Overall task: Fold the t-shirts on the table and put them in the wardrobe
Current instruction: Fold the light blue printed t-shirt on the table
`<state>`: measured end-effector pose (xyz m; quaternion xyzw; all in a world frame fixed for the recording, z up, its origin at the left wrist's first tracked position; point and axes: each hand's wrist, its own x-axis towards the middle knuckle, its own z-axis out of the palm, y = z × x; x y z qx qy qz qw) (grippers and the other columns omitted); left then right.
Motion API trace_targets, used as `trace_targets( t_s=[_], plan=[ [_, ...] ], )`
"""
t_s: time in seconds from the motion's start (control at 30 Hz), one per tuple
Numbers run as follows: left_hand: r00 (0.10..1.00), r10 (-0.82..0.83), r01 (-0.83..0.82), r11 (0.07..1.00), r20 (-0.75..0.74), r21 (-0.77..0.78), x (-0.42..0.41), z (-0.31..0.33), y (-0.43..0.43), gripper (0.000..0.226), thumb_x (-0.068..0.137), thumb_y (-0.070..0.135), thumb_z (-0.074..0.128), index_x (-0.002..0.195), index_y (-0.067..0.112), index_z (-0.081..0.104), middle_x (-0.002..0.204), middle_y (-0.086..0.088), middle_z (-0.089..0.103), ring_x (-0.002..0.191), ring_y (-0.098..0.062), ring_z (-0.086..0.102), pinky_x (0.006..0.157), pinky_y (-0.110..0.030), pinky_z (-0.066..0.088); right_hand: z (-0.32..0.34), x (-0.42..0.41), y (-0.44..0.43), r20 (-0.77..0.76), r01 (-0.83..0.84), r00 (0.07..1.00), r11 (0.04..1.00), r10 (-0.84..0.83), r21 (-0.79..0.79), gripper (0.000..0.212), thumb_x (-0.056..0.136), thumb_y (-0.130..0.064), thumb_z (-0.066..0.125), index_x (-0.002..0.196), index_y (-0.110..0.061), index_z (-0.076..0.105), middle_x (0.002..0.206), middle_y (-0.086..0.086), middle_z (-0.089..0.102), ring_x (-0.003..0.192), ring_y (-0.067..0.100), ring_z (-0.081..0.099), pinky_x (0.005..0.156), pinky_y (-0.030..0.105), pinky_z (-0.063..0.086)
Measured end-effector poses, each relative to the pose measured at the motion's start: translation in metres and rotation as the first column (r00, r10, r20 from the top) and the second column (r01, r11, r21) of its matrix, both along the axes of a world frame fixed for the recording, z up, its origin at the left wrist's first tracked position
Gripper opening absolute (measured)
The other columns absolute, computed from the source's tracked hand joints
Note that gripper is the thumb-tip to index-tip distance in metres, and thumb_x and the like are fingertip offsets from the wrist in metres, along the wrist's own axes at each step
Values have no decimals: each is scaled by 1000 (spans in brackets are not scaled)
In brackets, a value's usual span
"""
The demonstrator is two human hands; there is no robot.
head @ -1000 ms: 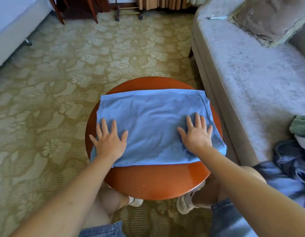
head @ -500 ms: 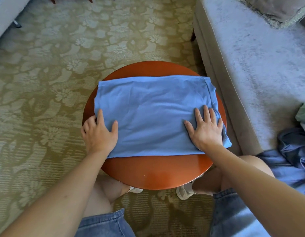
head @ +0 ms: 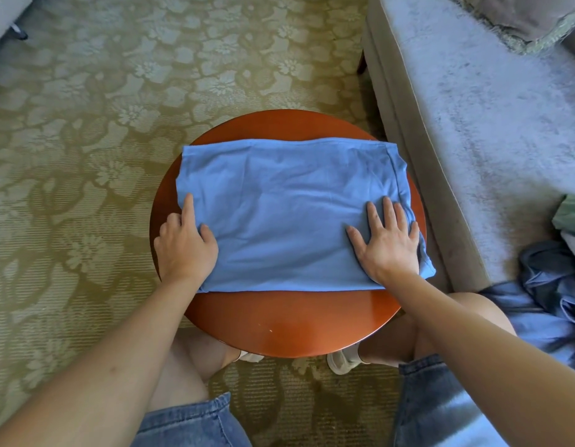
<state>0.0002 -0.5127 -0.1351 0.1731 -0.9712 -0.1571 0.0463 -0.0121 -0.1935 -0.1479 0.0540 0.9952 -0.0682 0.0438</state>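
Right hand (head: 389,248) flat, fingers spread, palm pressing near-right corner of blue t-shirt (head: 279,217). Left hand (head: 186,250) at shirt's left edge: index finger straight on cloth, thumb resting on top, other fingers curled just off edge; cannot tell whether they grip fabric. T-shirt lies folded into wide rectangle across round wooden table (head: 279,324), between both hands. Sofa (head: 473,124) just right of table; heap of clothes (head: 550,285) by right knee.

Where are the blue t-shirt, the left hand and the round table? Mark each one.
blue t-shirt (head: 289,221): head view, middle of the folded cloth.
left hand (head: 184,250): head view, back of the hand.
round table (head: 296,321): head view, bare wood near the front rim.
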Motion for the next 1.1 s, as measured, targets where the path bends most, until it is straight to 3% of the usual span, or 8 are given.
trace_targets(
  t_s=[0.27, 0.4, 0.5, 0.7, 0.8, 0.9, 1.03, 1.1],
  plan=[
    [972, -82, 94, 994, 219, -46, -10, 10, -8, 49, 104, 27, 30, 153, 29, 22, 128, -13, 47, 117, -32, 43, 93, -43, 37, 1, -1, -2, 35, 7, 999, 1000, -8, 26, 75, 93, -69, 18, 155, -26, 16, 163, 4, 5, 150, 23, 0, 120, 52, 4],
    [956, -164, 106, 966, 242, 238, -10, 22, -26, 45, 104, 24, 40, 148, 26, 39, 140, -12, 48, 123, -33, 48, 92, -39, 41, 3, 0, -4, 55, -1, 999, 999, -2, 37, 76, 93, -69, 15, 155, -26, 13, 164, 5, 3, 150, 23, -2, 119, 54, -1],
    [941, -226, 65, 853, 254, 518, -11, 34, -45, 36, 100, 19, 52, 136, 22, 54, 150, -4, 42, 118, -18, 54, 87, -27, 42, 6, 2, -14, 67, -16, 998, 1000, 14, 27, 77, 93, -68, 14, 156, -24, 12, 164, 6, 1, 150, 25, -3, 119, 56, -2],
    [967, -177, -8, 694, 182, 720, -8, 77, -65, 51, 89, 6, 66, 133, 29, 56, 136, 1, 54, 120, -15, 53, 100, -29, 41, 12, 1, -56, 120, -105, 987, 993, 110, -49, 76, 94, -67, 22, 155, -22, 14, 163, 8, -3, 150, 27, -6, 117, 58, -5],
    [962, -222, 38, 692, 162, 721, -9, 102, -56, 62, 82, 11, 72, 135, 37, 53, 138, 0, 51, 125, -16, 50, 111, -42, 38, 18, 8, -66, -51, -98, 995, 965, 88, -242, 58, 97, -46, 46, 146, -17, 38, 161, 11, 14, 149, 28, 7, 118, 54, 1],
    [965, -244, 107, 698, 95, 709, -15, 121, -24, 67, 86, 7, 70, 143, 32, 45, 137, -7, 51, 130, -17, 46, 110, -30, 34, 24, 19, -58, -254, -43, 958, 816, -129, -577, 37, 94, -21, 57, 128, -9, 59, 141, 10, 48, 130, 30, 45, 109, 44, 33],
    [955, -295, 205, 720, 26, 663, -25, 138, 47, 72, 86, 8, 69, 147, 34, 38, 140, 5, 46, 122, -6, 43, 88, -17, 34, 37, 20, -26, 56, 209, 946, 465, -321, -860, 31, 101, -29, 47, 124, -12, 58, 115, 4, 61, 93, 20, 61, 83, 34, 47],
    [937, -349, 243, 715, 33, 656, -29, 137, 85, 74, 87, 8, 68, 150, 28, 35, 144, 5, 41, 124, -7, 43, 88, -16, 34, 37, 17, -9, 245, 319, 915, 204, -321, -926, 32, 103, -38, 41, 120, -15, 54, 105, 7, 62, 73, 18, 58, 68, 31, 49]
  ],
)
